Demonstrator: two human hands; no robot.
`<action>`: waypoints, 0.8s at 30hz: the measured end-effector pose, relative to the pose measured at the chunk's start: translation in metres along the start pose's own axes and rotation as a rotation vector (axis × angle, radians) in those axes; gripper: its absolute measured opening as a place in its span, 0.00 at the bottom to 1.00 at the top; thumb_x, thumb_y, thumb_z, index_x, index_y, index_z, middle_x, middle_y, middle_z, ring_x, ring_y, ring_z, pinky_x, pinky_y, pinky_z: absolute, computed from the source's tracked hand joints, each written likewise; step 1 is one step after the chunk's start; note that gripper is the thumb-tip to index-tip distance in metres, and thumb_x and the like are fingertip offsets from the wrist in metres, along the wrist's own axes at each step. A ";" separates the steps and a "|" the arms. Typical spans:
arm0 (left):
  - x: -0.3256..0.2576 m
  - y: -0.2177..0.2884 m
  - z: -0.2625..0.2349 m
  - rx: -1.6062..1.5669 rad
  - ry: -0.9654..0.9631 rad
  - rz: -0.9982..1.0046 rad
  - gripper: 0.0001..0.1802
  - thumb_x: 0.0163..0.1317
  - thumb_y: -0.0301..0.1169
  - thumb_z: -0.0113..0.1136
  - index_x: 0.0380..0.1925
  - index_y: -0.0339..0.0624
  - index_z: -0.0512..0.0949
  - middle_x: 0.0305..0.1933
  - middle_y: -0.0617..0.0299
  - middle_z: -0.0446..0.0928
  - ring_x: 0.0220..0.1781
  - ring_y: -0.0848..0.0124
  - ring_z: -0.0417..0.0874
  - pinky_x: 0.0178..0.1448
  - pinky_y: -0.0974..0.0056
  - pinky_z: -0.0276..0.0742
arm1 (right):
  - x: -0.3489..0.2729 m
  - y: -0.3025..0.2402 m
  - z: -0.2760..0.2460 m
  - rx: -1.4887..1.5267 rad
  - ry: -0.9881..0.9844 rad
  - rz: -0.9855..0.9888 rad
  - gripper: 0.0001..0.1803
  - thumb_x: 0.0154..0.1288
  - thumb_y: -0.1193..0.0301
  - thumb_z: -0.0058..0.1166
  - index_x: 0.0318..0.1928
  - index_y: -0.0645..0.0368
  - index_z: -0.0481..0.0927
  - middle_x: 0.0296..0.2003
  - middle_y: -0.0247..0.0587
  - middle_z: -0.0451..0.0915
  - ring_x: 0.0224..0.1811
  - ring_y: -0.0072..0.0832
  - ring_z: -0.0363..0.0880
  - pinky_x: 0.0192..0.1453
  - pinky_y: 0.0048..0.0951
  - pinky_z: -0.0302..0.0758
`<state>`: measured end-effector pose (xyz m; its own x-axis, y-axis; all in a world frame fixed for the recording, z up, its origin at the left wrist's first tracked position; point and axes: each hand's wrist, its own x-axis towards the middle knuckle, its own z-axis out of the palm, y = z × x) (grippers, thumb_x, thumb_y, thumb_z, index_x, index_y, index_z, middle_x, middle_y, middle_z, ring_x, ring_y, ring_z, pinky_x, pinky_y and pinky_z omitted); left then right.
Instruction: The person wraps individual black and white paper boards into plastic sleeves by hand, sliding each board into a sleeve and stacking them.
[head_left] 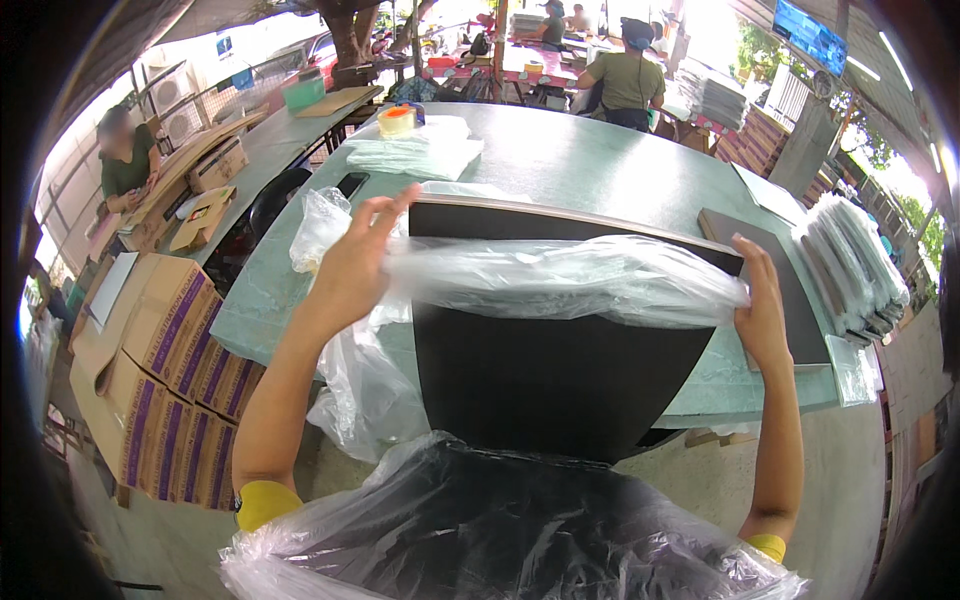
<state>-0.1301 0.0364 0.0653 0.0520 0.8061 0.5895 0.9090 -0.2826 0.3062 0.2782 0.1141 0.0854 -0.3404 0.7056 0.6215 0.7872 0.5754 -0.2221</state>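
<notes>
A stack of black boards [560, 380] stands tilted against the near edge of the green table, its pale upper edge facing away from me. Across its upper part runs a bunched band of clear plastic bag [560, 280]. My left hand [352, 262] is closed on the left end of this band, with fingertips by the board's upper left corner. At the right end, my right hand [764, 308] grips the plastic, one finger raised along the board's corner. More clear plastic [500, 520] spreads over a dark surface close to my body; whether it is the same bag I cannot tell.
Loose plastic [365, 390] hangs off the green table [620, 145] at left. Right of my hand lies a dark board [785, 285], beside plastic-wrapped stacks [850, 265]. Tape [397, 122] rests on folded plastic [415, 155]. Cartons [180, 390] stand at left. Other people work farther off.
</notes>
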 end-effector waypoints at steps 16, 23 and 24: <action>-0.038 0.035 -0.046 -0.107 0.106 0.129 0.16 0.45 0.18 0.56 0.37 0.44 0.77 0.38 0.59 0.71 0.34 0.68 0.73 0.39 0.68 0.70 | -0.079 -0.004 -0.090 0.486 0.074 0.125 0.07 0.39 0.83 0.54 0.23 0.63 0.74 0.25 0.34 0.70 0.27 0.22 0.67 0.33 0.19 0.63; -0.023 0.013 -0.064 -0.390 -0.032 -0.061 0.17 0.39 0.29 0.63 0.33 0.35 0.76 0.25 0.60 0.75 0.28 0.72 0.75 0.32 0.74 0.69 | -0.101 0.010 -0.097 1.020 0.047 0.159 0.17 0.36 0.70 0.67 0.27 0.65 0.75 0.21 0.38 0.75 0.21 0.22 0.69 0.23 0.21 0.62; -0.030 0.001 -0.066 -0.665 -0.103 -0.100 0.20 0.37 0.28 0.64 0.34 0.34 0.76 0.25 0.59 0.75 0.26 0.72 0.75 0.29 0.74 0.69 | -0.104 0.015 -0.092 1.114 -0.038 0.213 0.18 0.36 0.69 0.67 0.27 0.65 0.75 0.22 0.38 0.75 0.22 0.23 0.70 0.23 0.21 0.63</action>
<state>-0.1576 -0.0221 0.0972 0.0500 0.8810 0.4706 0.4656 -0.4374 0.7693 0.3725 0.0110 0.0864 -0.2843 0.8343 0.4723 -0.0585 0.4766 -0.8772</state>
